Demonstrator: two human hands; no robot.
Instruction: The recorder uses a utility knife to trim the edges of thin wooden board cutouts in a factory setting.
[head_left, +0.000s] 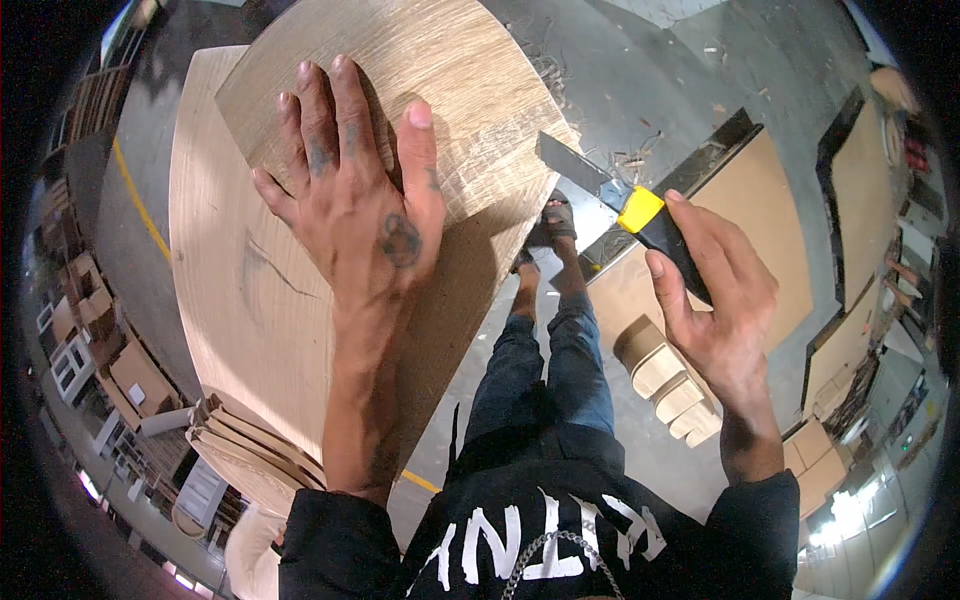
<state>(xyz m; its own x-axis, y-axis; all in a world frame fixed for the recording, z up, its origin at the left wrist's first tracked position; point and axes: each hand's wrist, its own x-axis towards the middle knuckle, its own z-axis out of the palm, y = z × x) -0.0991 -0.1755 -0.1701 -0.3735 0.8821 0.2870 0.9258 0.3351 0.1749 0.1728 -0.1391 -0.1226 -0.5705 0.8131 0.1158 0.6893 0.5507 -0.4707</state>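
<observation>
My left hand [362, 190] lies flat, fingers spread and thumb out, on a wood-grain panel [460, 60] with a curved outline. Under that panel rests a larger pale wooden board [215, 200], with a dark crack-like mark near its left side. In my right hand [725, 290] is a utility knife [640, 210] with a black handle, a yellow collar and a wide grey blade. The fingers and thumb close around the handle. Its blade tip points up and left, close to the panel's right edge; whether they touch I cannot tell.
Wood shavings [640, 160] litter the grey floor beyond the knife. Tan boards with dark edges [750, 220] lie at the right, with a stack of curved wooden pieces [668, 385] nearer my legs. Curved boards [250, 450] are stacked at lower left; cardboard boxes [140, 380] stand farther left.
</observation>
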